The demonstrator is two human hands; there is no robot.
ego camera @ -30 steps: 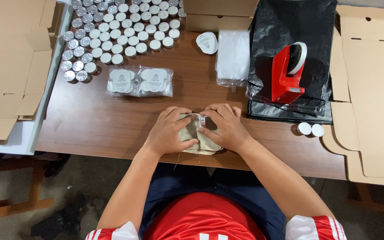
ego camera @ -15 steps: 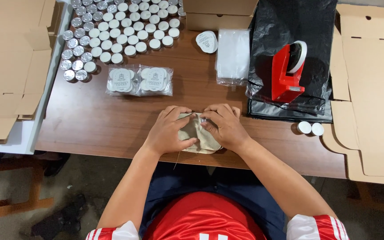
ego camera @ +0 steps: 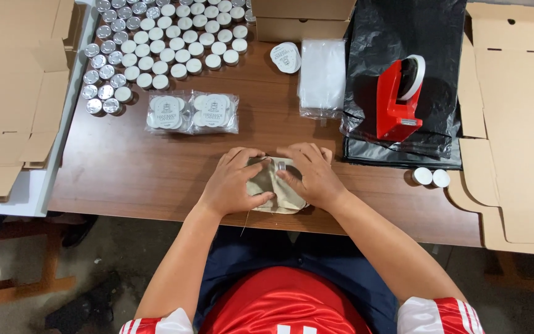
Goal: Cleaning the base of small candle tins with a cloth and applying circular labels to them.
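Both hands, left (ego camera: 233, 182) and right (ego camera: 310, 176), press with bent fingers on one beige pouch (ego camera: 277, 192) that lies at the near edge of the table (ego camera: 131, 173); a small tin (ego camera: 281, 164) shows between the fingertips. Behind it lie two sealed packs (ego camera: 191, 112), one tape dispenser (ego camera: 401, 99) on a black bag (ego camera: 403, 37), and two tins (ego camera: 431, 177) at the right. Many tins (ego camera: 162, 43) stand in rows far left, too many to count exactly.

a small beige cloth pouch (ego camera: 277, 188) lies crumpled at the table's near edge, partly covered.

Matt cloth pouch (ego camera: 277, 188), glossy wooden table (ego camera: 156, 167)
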